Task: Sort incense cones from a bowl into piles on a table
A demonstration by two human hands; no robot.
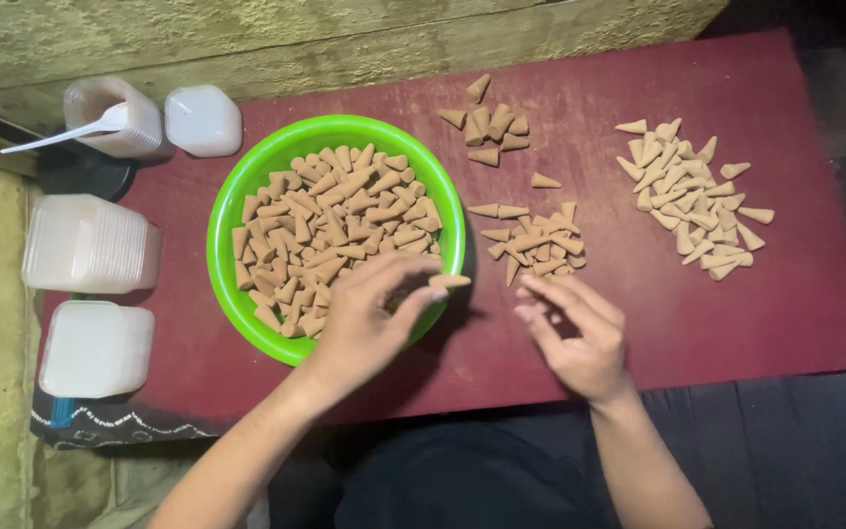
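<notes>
Left hand (369, 318), fingers pinched on one cone (449, 281) at green bowl (222, 211) rim; right hand (580, 338), fingers loosely curled, empty, beside cone pile (536, 245) on red board (775, 304).

Probably a small home workshop: low red board (717, 313), rough wall (247, 39), stacked plastic containers (90, 245).

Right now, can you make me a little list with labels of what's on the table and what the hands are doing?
surface: dark red board
bowl: green bowl full of tan cones
left hand: over the bowl's near edge, pinching one cone
right hand: fingers at the middle pile
other piles: small pile at the back, large pile on the right
left side: white plastic tubs, one with a white spoon
</notes>
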